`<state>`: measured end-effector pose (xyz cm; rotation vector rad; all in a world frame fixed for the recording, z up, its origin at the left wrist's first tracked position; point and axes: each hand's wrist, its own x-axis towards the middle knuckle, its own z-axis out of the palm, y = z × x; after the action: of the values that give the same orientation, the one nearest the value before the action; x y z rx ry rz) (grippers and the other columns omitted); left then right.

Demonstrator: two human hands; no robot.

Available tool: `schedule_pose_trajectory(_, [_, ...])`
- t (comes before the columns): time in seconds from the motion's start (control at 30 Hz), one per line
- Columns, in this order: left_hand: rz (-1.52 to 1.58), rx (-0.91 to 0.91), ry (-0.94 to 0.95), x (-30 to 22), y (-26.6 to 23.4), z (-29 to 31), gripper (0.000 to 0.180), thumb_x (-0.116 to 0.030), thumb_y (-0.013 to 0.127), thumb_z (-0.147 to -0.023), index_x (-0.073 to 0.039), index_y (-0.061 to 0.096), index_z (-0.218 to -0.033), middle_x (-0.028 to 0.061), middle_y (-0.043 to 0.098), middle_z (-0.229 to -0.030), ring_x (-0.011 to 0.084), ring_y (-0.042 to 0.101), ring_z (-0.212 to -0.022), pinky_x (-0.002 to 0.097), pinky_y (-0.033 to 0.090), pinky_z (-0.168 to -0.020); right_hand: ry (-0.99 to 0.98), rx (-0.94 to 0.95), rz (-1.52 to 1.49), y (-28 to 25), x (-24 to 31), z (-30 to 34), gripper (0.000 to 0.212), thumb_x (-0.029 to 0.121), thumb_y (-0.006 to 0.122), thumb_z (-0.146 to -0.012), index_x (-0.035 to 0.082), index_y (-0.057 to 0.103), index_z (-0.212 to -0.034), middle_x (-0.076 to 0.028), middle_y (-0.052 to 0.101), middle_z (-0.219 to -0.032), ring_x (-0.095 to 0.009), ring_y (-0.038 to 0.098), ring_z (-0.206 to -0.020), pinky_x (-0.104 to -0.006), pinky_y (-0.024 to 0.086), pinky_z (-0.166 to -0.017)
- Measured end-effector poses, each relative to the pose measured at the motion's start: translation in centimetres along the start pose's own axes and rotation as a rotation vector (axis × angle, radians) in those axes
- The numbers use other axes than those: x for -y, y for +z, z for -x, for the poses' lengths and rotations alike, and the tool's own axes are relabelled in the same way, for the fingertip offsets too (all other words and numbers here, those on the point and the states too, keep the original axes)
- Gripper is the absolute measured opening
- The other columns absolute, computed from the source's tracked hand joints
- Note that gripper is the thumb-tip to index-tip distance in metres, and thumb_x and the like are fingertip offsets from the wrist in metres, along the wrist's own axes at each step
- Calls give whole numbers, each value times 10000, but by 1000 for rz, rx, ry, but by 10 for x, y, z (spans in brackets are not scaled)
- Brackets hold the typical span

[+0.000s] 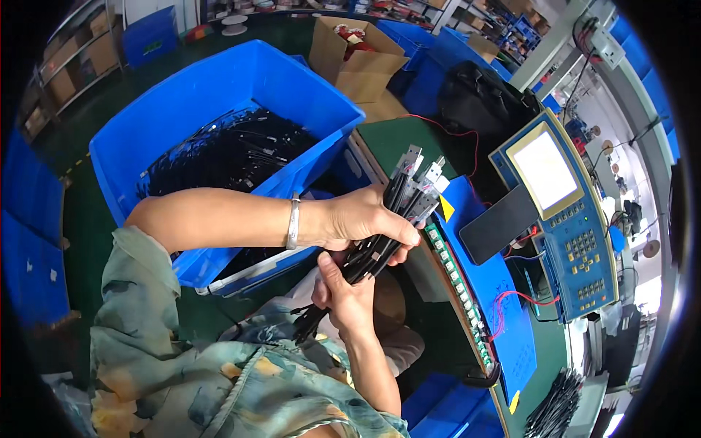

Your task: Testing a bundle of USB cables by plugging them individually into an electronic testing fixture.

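A thick bundle of black cables with metal-ended plugs (416, 191) slants up and away in front of my body. My left hand (372, 217), with a silver bracelet on its wrist, wraps round the bundle just below the plugs. Lower down, my right hand (349, 296) is closed on the same cables, its thumb lying along them. The loose ends hang below it towards my lap. Beside the plugs, at the bench edge, runs a long green circuit strip (454, 277) with a row of sockets.
A large blue bin (212, 95) at the left holds a heap of black cables (234, 150). On the green bench stand a blue tester (566, 226) with a lit screen and a black phone (496, 224). More cables (555, 405) lie at the lower right. An open cardboard box (358, 62) stands behind.
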<state>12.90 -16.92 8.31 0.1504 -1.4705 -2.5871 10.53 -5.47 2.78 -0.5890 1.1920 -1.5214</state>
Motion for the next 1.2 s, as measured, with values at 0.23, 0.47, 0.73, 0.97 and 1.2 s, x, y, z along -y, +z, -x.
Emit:
schedule_pose_trajectory(0.23, [-374,22,-32,-13,1,-27,121,-86,615,-689,-15,519,-668,51,521,-550,120,523,-497,243,395,-460,-245,41,259,-14,-4,-12,171,109,590,-794,-15,493,-861,-58,536,-671,-110,499,-568,-232,416,-526])
schedule_pose_trajectory(0.47, [-1988,-30,43,-107,2,-83,224,-117,588,-569,16,574,-748,180,584,-664,315,582,-635,380,469,-577,-169,-1,556,-69,-63,3,219,182,579,-792,-3,568,-909,-125,608,-784,-179,600,-662,-277,458,-616])
schedule_pose_trajectory(0.73, [-2856,360,-578,-81,20,-182,207,-143,599,-610,-92,654,-803,107,632,-815,244,604,-787,337,472,-661,93,-1,692,-111,-98,43,214,194,581,-795,-8,567,-866,-125,596,-698,-135,549,-603,-261,440,-580])
schedule_pose_trajectory(0.97, [-3035,378,-775,-40,0,-234,333,-342,637,-659,-230,624,-972,-21,615,-961,177,573,-881,385,455,-735,72,-55,726,-131,-110,53,220,193,565,-796,-18,554,-856,-161,587,-708,-213,586,-630,-295,450,-589])
schedule_pose_trajectory(1.2, [-3014,428,-809,-36,-2,-232,336,-336,642,-655,-220,626,-970,-18,613,-967,179,573,-885,378,457,-731,45,-85,730,-149,-107,54,245,209,554,-785,-17,569,-875,-197,580,-835,-331,575,-695,-368,447,-635])
